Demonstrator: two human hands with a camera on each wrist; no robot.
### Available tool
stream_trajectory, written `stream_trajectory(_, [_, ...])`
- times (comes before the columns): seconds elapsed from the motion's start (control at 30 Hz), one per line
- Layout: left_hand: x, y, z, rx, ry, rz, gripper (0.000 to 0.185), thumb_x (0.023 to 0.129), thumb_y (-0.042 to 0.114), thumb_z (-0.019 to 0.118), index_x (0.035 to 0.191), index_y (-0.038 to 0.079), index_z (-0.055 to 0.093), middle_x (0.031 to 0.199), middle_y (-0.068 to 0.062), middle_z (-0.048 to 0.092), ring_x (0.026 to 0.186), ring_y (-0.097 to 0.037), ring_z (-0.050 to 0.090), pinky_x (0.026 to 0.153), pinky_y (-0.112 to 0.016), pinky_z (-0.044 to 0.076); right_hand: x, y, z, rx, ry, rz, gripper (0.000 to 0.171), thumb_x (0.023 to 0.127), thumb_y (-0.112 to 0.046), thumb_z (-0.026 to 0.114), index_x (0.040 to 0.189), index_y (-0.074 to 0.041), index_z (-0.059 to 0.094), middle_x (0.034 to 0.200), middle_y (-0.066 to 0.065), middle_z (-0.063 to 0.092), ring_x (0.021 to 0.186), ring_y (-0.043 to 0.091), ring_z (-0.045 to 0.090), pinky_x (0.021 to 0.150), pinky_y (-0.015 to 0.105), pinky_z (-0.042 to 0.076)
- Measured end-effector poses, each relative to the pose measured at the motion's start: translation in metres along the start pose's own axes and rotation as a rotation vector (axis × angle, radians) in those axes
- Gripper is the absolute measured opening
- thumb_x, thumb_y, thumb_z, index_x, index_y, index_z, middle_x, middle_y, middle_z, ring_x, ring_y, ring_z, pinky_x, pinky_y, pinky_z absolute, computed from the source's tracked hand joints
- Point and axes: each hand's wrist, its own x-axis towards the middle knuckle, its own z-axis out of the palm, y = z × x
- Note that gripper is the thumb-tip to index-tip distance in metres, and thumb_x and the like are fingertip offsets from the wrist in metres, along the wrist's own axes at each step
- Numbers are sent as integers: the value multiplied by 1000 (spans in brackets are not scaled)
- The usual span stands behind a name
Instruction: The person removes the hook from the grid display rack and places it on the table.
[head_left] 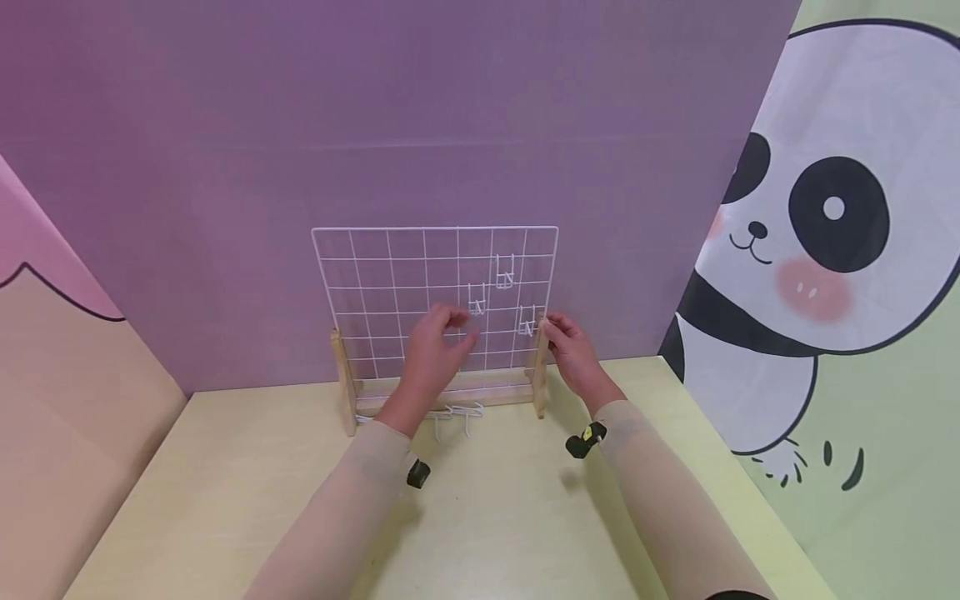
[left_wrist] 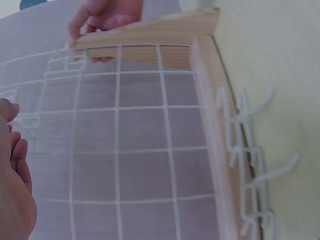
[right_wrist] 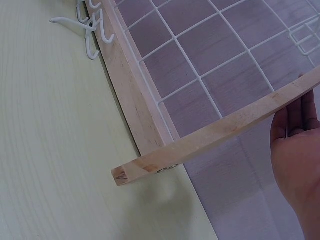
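Your sleeved forearms cross the pale worktop [head_left: 225, 467] toward the white wire grid panel [head_left: 390, 283], standing upright in its wooden stand [head_left: 450, 392] at the far edge. Your right hand [head_left: 573, 350] curls its grip round the stand's right upright post [head_left: 540, 367]; your left hand [head_left: 438, 346] hovers before the mesh, fingers loosely bent, holding nothing I can make out. Three white hooks [head_left: 504, 275] hang on the grid (more loose hooks [head_left: 453, 414] lie beside the base).

The left hand [head_left: 438, 346] hides its fingertips' contact with the wire grid [head_left: 390, 283].
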Motion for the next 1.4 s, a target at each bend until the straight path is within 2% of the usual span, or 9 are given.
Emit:
stream_trajectory(0.17, [9,10,2,-24,30,28,24,100,11,84,119,1,72,117,-13,71,113,-32,69,104,-53,59,3,1,-1,3,-1,-6,24,114,-5,59,108,-23,73,107,-6,71,101,12,64,94,26,52])
stream_trajectory(0.33, [15,15,4,-39,31,31,25,100,10,84,118,-2,73,116,-13,71,112,-32,69,104,-53,59,4,1,-2,-12,4,8,22,114,-8,60,108,-24,74,108,-7,71,104,12,63,96,26,51])
stream_trajectory(0.5, [17,16,6,-35,28,27,21,99,10,84,115,0,74,113,-12,72,109,-31,69,102,-51,60,4,2,-3,-18,-4,11,19,114,-10,61,109,-23,74,109,-6,70,105,12,63,98,26,51])
stream_trajectory(0.9, [21,14,7,9,46,90,9,100,8,82,109,4,79,107,-9,75,104,-28,72,97,-45,62,3,2,-3,-6,-4,4,21,113,-8,61,108,-24,74,110,-6,70,106,13,63,98,26,51])
stream_trajectory(1.03, [21,12,6,24,72,127,8,100,8,82,106,3,80,104,-9,77,101,-27,74,93,-41,63,2,2,-3,-7,-3,4,19,113,-8,61,109,-23,73,110,-6,70,106,13,62,98,26,51])
stream_trajectory(1.23, [23,9,5,13,143,212,5,97,3,84,102,2,82,99,-10,79,95,-28,76,85,-45,64,1,0,-2,-25,-8,5,17,114,-10,60,112,-22,72,111,-6,69,108,12,62,100,26,50])
stream_trajectory(1.4, [24,8,4,20,181,262,5,97,4,83,101,1,82,98,-11,79,93,-29,76,85,-45,65,2,0,-2,-33,-5,16,16,115,-11,60,113,-22,72,111,-6,69,109,12,62,101,26,50])
